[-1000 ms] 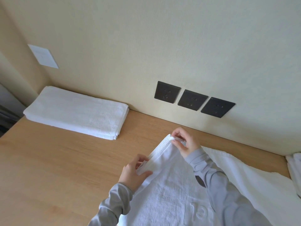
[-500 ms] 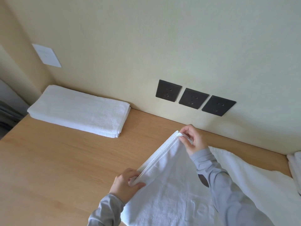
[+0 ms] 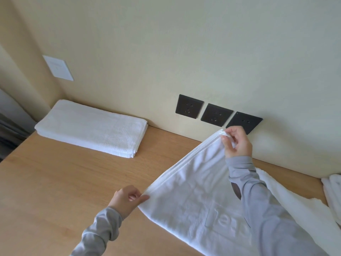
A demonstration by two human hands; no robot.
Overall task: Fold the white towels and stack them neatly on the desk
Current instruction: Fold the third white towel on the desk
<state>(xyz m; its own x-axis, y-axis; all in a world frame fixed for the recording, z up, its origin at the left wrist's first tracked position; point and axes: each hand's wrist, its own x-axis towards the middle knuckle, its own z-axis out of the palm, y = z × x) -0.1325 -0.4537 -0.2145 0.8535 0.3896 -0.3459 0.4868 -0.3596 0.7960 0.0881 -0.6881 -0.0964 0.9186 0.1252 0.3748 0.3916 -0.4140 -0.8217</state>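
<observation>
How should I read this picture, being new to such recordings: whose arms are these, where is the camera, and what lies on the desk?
No machine here: these are a person's two bare hands in grey sleeves. The camera is worn on the head, looking forward and down. The left hand pinches one corner of a white towel, the right hand pinches the other, holding its doubled edge above the wooden desk. A folded pile lies at the desk's far left by the wall. More white cloth sits at the right edge. Three dark sockets are on the wall.
</observation>
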